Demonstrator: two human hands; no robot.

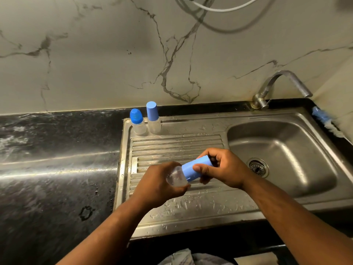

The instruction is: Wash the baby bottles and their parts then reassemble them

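Observation:
Above the wet steel drainboard (172, 144), I hold a small baby bottle on its side. My left hand (160, 186) grips its clear body (176, 177). My right hand (223, 169) is curled round its blue cylindrical cap (193, 170), thumb on top. Two more capped bottles stand upright at the drainboard's back left corner: one with a rounded blue cap (138, 121) and one with a tall blue cap (153, 117).
The sink basin (282, 153) with its drain (257, 167) lies to the right, under a curved steel tap (278, 87). A blue and white bottle brush (326, 121) lies on the far right rim. Dark wet counter (57, 169) stretches to the left.

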